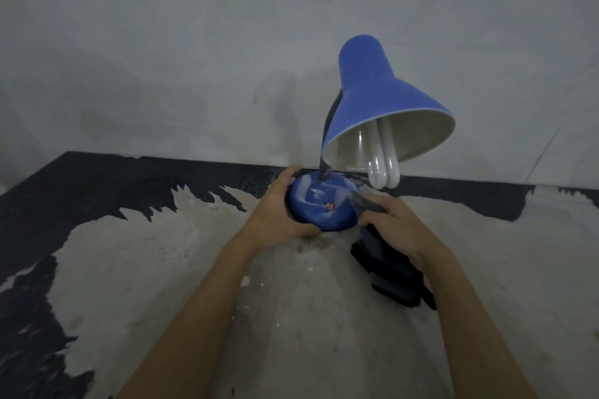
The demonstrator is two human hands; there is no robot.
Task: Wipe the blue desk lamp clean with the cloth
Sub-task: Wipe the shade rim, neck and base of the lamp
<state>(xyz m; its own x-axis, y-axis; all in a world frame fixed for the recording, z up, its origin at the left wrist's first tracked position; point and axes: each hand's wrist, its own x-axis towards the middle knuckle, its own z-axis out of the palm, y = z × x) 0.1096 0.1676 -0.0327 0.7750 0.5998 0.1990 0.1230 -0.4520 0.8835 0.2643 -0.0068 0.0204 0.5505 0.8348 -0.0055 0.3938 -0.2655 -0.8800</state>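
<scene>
The blue desk lamp (372, 97) stands upright near the back of the table, its shade tilted toward me with a white bulb (384, 172) showing inside. A dark flexible neck joins the shade to its round blue base (319, 204). My left hand (282, 214) grips the left side of the base. My right hand (393, 222) holds a dark grey-blue cloth (389, 266) pressed against the right edge of the base. The rest of the cloth hangs bunched under my wrist on the table.
The table (227, 285) has a worn pale surface with black patches at the left and along the back edge. A grey wall (194, 58) rises directly behind the lamp.
</scene>
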